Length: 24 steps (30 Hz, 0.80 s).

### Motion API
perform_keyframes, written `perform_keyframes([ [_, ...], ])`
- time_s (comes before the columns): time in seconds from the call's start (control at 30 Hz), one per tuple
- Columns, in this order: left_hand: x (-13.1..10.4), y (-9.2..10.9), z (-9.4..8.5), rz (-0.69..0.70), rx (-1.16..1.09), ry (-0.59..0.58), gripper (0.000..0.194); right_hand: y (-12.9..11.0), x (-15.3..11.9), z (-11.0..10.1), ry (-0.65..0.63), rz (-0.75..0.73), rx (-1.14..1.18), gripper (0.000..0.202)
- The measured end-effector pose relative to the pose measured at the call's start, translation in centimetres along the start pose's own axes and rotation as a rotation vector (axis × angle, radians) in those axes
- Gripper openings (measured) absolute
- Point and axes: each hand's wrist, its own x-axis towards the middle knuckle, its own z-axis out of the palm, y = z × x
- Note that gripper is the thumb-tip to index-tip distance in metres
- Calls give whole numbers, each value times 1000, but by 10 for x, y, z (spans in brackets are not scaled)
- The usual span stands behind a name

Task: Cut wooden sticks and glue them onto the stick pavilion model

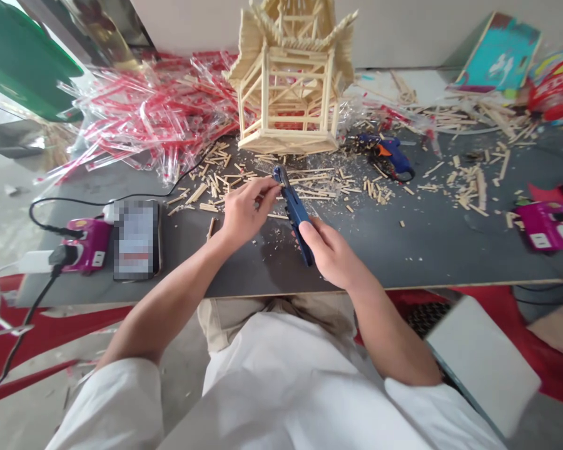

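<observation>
My right hand (pixel 333 253) is wrapped round a long dark blue hand tool (pixel 296 211) that looks like a pair of cutters, its head pointing away from me. My left hand (pixel 244 209) is closed, thumb and fingertips pinched beside the tool's head on what looks like a small wooden stick (pixel 281 185). Most of that stick is hidden by the fingers. Beyond both hands stands a pagoda-like model (pixel 291 134) built of thin wooden sticks. Short cut wooden pieces (pixel 216 181) lie scattered between it and my hands.
Red-and-clear plastic wrappers (pixel 145 119) are heaped at the back left. A blue glue gun (pixel 391 156) lies right of the model. On the left are a phone (pixel 137 237) and a purple power strip (pixel 89 244) with cables; another purple strip (pixel 548 226) sits far right.
</observation>
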Motion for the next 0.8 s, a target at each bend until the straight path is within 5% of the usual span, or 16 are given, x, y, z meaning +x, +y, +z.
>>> perform_keyframes([
  [0.33,1,-4,-4,-6,19,-18,21,10,1,10,67,-68,-20,50],
  [0.57,1,-13,-2,10,11,-30,20,4,5,19,178,-103,-312,49],
  [0.8,1,-18,3,-47,-3,-46,24,6,6,16,129,-133,-324,44],
])
